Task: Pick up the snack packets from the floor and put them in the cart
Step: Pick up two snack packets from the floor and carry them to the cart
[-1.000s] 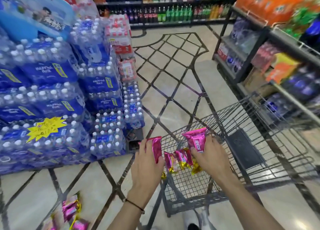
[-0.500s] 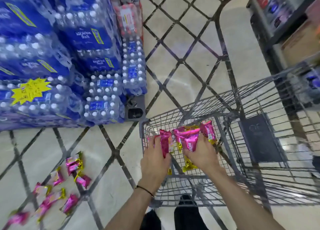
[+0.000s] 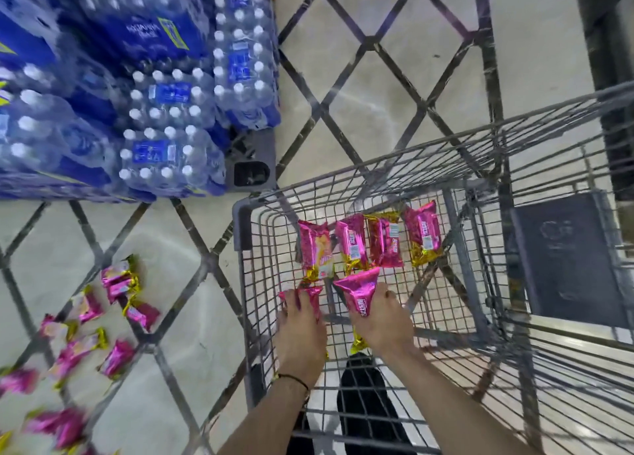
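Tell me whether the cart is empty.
Not empty: four pink snack packets show inside the cart; left hand and right hand hold more.

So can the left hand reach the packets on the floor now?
Probably not yet: the left hand holds a packet over the cart, whose wire side stands between it and the floor packets. Once emptied, likely yes.

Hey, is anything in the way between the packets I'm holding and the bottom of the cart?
Nothing visible is. The left hand and right hand hold the left packet and right packet over the open cart, with bare wire below. The four packets already in it lie farther ahead, not underneath.
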Demonstrator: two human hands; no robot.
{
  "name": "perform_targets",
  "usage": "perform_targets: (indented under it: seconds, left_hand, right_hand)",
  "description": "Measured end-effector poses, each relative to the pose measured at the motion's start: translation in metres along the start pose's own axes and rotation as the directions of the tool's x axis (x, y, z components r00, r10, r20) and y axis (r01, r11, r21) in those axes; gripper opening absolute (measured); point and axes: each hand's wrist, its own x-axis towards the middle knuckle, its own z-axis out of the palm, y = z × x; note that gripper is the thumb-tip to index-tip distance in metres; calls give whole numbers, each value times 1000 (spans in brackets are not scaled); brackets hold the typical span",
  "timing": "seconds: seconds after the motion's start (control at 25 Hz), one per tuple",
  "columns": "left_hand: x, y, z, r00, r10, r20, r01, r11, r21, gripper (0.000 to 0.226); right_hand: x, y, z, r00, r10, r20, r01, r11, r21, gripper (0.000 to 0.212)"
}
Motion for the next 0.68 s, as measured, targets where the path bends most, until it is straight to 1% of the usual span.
perform_targets:
  seconds: [0.12, 0.28, 0.44, 0.56, 0.68]
  left_hand:
    - [9, -3, 26, 1000, -6, 26, 5, 999, 35, 58]
    - [26, -4, 48, 999, 4, 39, -5, 1000, 19, 63]
    - [37, -9, 66, 1000, 3, 27, -4, 1000, 28, 69]
    - [38, -13, 73, 1000, 15, 1, -15, 998, 67, 75]
    - [37, -13, 75, 1000, 23, -3, -23, 997, 73, 76]
  right_hand:
    - [14, 8, 28, 999, 18, 27, -19, 999, 41, 71]
    - [34, 17, 56, 997, 52, 49, -55, 997, 63, 76]
    - [54, 23, 74, 999, 42, 24, -43, 996, 78, 69]
    - [61, 26, 82, 999, 45, 14, -45, 999, 30, 66]
    - [63, 29, 86, 999, 34, 16, -35, 999, 31, 66]
